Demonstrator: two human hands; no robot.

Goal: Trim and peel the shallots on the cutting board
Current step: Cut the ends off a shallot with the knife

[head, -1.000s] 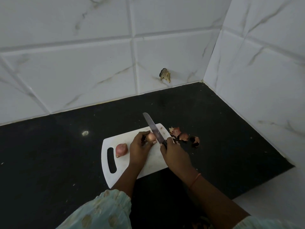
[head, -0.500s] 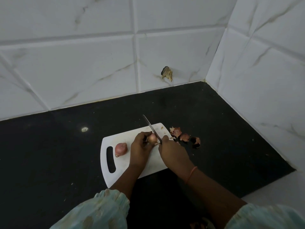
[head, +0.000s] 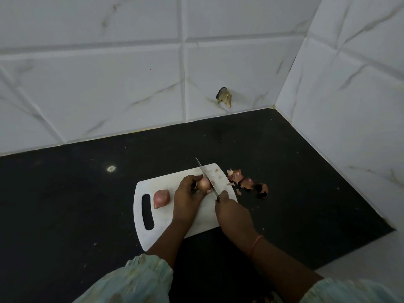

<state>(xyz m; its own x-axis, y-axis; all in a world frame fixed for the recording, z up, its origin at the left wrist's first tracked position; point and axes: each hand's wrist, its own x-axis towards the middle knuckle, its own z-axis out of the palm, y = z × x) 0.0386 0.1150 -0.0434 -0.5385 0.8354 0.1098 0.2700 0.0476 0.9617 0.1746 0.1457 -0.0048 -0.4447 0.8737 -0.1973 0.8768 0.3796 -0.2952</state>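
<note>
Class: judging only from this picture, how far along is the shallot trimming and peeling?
Done: loose skins lie on the counter beside the cutting board. In hand: the left hand grips a shallot while the right hand holds the knife against it. Left: one unpeeled shallot waits by the board's handle.

shallot on cutting board, peels right

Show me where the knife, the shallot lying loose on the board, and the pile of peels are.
knife (head: 206, 174), head view, on the flat of the blade.
loose shallot (head: 161, 198), head view, on the middle of its skin.
pile of peels (head: 247, 183), head view, on a middle peel piece on the counter.
</note>
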